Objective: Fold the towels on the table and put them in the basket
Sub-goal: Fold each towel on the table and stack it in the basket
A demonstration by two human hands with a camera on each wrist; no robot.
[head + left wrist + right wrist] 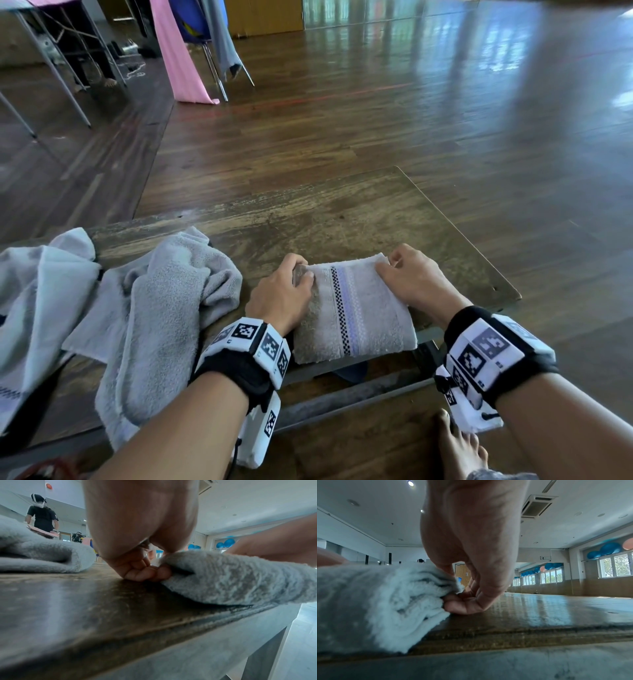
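Note:
A folded grey towel (pixel 356 308) with a checked and lilac stripe lies near the front edge of the wooden table (pixel 308 212). My left hand (pixel 284 294) grips its left edge, thumb on top and fingers curled under, as the left wrist view shows on the towel (pixel 240 577) beside the hand (pixel 147 572). My right hand (pixel 407 274) pinches the far right corner; in the right wrist view the fingers (pixel 467 601) clamp the stacked layers of the towel (pixel 385 601). No basket is in view.
A crumpled pile of grey towels (pixel 147 308) lies on the table's left and hangs over the front edge. Another pale towel (pixel 41 291) sits further left. Beyond the table is wooden floor, with a chair and pink cloth (pixel 178 61) far left. My bare foot (pixel 459 445) is below.

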